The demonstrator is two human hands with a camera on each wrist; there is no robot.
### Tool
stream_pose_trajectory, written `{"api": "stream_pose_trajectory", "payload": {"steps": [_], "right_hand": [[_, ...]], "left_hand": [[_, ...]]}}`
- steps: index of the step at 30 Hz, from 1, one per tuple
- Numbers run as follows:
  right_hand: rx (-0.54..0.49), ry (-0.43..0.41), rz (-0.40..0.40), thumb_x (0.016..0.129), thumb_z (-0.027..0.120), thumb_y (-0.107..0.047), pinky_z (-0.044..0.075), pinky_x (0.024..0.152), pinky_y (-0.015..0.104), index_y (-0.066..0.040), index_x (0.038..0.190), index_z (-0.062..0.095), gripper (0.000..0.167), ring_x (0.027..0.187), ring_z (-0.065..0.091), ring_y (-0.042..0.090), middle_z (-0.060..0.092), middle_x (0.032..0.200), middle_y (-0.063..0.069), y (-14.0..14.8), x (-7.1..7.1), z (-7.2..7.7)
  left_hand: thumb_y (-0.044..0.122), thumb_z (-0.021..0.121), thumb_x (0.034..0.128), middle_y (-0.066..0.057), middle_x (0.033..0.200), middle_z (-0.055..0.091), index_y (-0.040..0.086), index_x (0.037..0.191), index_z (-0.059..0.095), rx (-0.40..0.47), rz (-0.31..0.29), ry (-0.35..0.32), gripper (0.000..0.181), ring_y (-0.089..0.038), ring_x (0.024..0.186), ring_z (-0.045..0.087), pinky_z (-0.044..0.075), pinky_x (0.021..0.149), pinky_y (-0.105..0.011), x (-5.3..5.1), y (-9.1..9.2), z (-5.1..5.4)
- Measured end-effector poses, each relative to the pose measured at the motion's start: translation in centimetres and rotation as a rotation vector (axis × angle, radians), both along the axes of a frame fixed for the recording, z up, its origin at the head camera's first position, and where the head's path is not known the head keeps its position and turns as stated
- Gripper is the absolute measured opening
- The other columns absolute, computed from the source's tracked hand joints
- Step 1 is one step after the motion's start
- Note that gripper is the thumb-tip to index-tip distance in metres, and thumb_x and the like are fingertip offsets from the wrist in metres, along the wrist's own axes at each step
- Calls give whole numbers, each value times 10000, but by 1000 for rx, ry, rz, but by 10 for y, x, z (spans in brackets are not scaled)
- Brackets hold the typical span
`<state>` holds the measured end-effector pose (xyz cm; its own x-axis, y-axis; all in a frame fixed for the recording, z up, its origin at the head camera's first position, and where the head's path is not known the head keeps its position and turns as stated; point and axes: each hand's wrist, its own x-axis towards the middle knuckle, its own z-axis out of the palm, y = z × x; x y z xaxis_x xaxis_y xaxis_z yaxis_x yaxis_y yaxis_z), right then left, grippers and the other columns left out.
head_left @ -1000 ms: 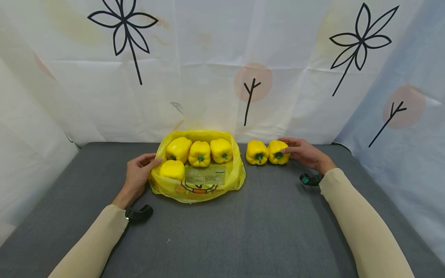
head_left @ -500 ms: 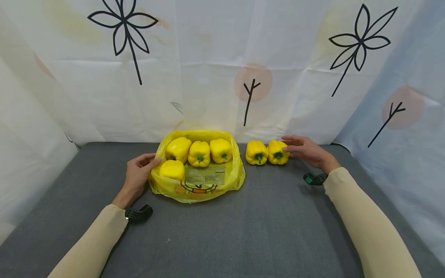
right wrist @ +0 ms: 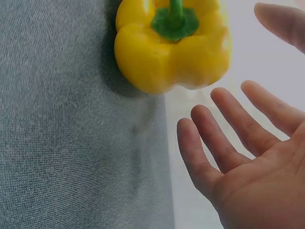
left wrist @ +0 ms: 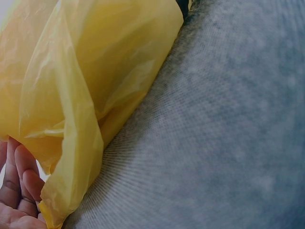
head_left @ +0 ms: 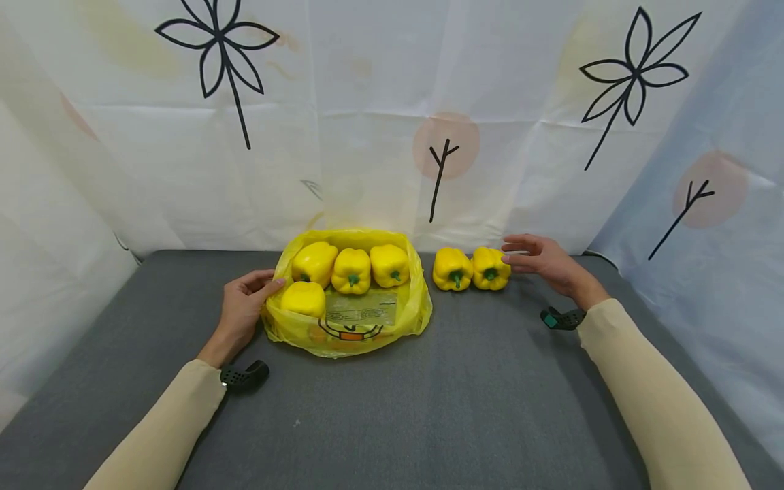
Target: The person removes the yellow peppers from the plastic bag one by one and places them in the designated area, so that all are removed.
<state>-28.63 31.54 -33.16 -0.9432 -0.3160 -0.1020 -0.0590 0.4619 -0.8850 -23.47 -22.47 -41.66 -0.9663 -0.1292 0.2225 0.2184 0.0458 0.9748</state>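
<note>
A yellow plastic bag (head_left: 343, 347) lies on the grey table with its mouth held wide, and several yellow bell peppers (head_left: 352, 271) are inside. My left hand (head_left: 240, 309) pinches the bag's left rim between thumb and fingers; the left wrist view shows the bag's folded film (left wrist: 71, 109) beside the fingers. To the right of the bag stand two more bell peppers side by side, a left pepper (head_left: 452, 269) and a right pepper (head_left: 490, 269). Just right of that right pepper is my right hand (head_left: 548, 262), fingers spread and holding nothing. In the right wrist view a gap separates the fingertips from the pepper (right wrist: 174, 52).
The grey table (head_left: 392, 422) runs back to a white curtain (head_left: 367, 122) printed with plants, which rises close behind the bag and peppers. A printed label (head_left: 361, 309) shows within the bag. Dark bands (head_left: 245, 376) sit at both wrists.
My right hand has drawn back from the right pepper, up and to the right, and its fingers have come off it. The left hand and the bag have stayed put.
</note>
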Motion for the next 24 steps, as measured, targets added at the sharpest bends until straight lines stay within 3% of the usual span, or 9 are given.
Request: {"api": "stream_pose_trajectory", "payload": {"steps": [18, 24], "right_hand": [[17, 135, -80, 1037, 619, -291, 345, 1123, 576, 19, 1525, 398, 619, 1332, 455, 389, 454, 1492, 232, -16, 19, 14], [12, 161, -87, 1028, 635, -303, 369, 1107, 561, -2, 1511, 434, 603, 1270, 525, 303, 494, 1474, 212, -25, 23, 18]], "left_hand": [[174, 757, 943, -14, 950, 720, -68, 1186, 696, 4, -6, -3, 348, -82, 800, 653, 560, 701, -181, 0, 0, 0], [174, 758, 941, -27, 952, 718, -62, 1180, 701, 7, -7, 0, 340, -86, 797, 655, 561, 697, -183, 0, -1, 0]]}}
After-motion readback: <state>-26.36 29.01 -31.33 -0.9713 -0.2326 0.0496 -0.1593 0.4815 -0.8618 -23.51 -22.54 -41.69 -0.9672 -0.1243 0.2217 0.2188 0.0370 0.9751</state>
